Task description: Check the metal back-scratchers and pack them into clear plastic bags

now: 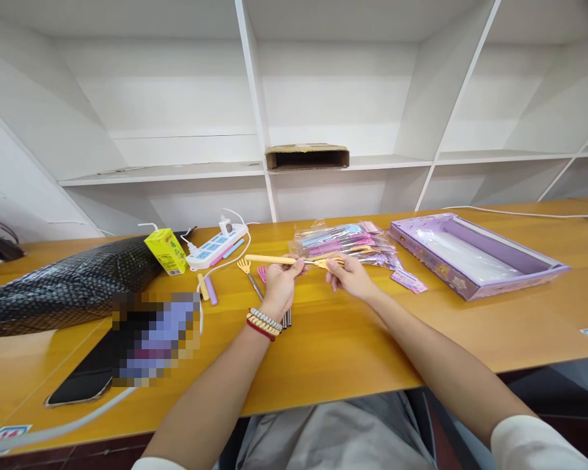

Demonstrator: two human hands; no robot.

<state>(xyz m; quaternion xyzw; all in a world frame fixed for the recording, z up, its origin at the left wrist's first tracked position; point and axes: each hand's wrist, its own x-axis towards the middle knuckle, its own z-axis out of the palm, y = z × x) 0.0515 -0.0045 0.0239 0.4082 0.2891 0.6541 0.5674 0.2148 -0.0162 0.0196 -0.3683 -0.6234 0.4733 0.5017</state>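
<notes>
A yellow back scratcher (269, 259) is held level over the table between both hands. My left hand (280, 284), wearing braided bracelets, pinches it where the yellow handle meets the thin metal rod. At the other end, the fingers of my right hand (353, 275) close on the yellow claw head, partly hiding it. Beneath and beside my left hand lie a yellow claw piece (245, 266) on a metal rod, a pink claw piece (261, 272) and several metal rods (287, 318), partly covered by the hand. A purple handle tube (211, 291) rests further left beside a yellow one (203, 287).
Behind my hands are several bagged back scratchers (343, 241) and a purple card (409, 281). An open purple box (470, 287) stands right. Leftward are a power strip (216, 248), a yellow drink carton (166, 251), a black wrapped bundle (68, 281) and a phone (85, 369), partly pixelated.
</notes>
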